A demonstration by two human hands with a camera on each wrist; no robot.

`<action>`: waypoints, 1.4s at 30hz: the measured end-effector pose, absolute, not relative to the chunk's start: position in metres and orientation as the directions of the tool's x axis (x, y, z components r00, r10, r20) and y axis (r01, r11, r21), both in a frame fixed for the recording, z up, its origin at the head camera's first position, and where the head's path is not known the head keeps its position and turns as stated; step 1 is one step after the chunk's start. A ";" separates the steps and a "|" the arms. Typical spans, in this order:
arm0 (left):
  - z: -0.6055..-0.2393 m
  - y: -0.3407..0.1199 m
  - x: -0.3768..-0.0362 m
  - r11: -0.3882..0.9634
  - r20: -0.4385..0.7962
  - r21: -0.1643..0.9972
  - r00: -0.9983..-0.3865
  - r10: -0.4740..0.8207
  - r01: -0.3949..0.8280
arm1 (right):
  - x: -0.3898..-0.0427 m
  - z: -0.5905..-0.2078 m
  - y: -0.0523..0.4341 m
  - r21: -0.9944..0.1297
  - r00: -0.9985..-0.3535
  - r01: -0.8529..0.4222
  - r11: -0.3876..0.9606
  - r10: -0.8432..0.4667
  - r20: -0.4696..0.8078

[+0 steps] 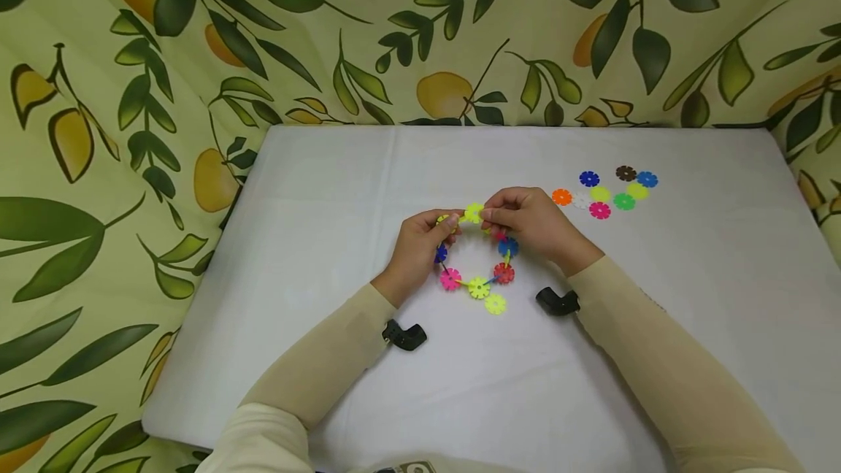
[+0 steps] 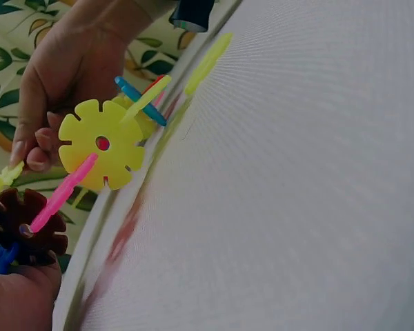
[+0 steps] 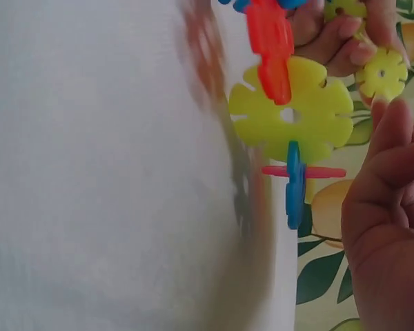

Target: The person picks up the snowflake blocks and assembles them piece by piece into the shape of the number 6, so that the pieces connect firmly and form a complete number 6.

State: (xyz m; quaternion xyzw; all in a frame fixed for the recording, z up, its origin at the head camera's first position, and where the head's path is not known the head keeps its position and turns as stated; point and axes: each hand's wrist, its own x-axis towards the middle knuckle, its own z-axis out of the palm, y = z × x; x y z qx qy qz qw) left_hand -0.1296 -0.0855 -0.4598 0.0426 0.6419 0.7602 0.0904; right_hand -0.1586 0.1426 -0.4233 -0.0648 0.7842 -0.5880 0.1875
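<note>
A ring of slotted plastic flower discs (image 1: pixel 479 287), in yellow, pink, red and blue, hangs between both hands above the white table. My left hand (image 1: pixel 415 245) grips the ring's upper left, near a brown disc (image 2: pixel 27 221) in the left wrist view. With thumb and fingertips, my right hand (image 1: pixel 528 221) pinches the edge of a yellow disc (image 1: pixel 474 213) at the top of the ring. That disc also shows between the two hands in the right wrist view. Just below the ring is another yellow disc (image 1: pixel 496 304).
Several loose discs (image 1: pixel 624 201) in mixed colours lie at the back right of the white-covered table (image 1: pixel 328 181). Black wrist-camera mounts (image 1: pixel 406 336) stick out from both sleeves. A curtain (image 1: pixel 447 35) with leaves and fruit hangs behind the table.
</note>
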 end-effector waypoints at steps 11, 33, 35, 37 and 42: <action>-0.461 -0.087 -0.131 -0.163 -0.022 0.985 -0.982 0.185 -0.053 | -0.155 -0.417 0.134 -0.946 -0.927 0.124 0.300 -0.305 -0.218; -0.461 -0.094 -0.138 0.075 -0.152 0.987 -0.984 0.093 -0.145 | -0.072 -0.443 0.172 -0.741 -0.744 -0.383 0.552 -0.660 -0.107; -0.461 -0.094 -0.137 0.064 -0.151 0.987 -0.983 0.103 -0.145 | -0.070 -0.443 0.171 -0.736 -0.742 -0.400 0.546 -0.664 -0.089; -0.462 -0.095 -0.137 0.064 -0.149 0.988 -0.982 0.113 -0.143 | -0.068 -0.444 0.169 -0.733 -0.746 -0.407 0.545 -0.661 -0.078; -0.460 -0.093 -0.136 0.105 -0.145 0.986 -0.983 0.117 -0.133 | -0.062 -0.444 0.163 -0.707 -0.748 -0.426 0.564 -0.659 -0.075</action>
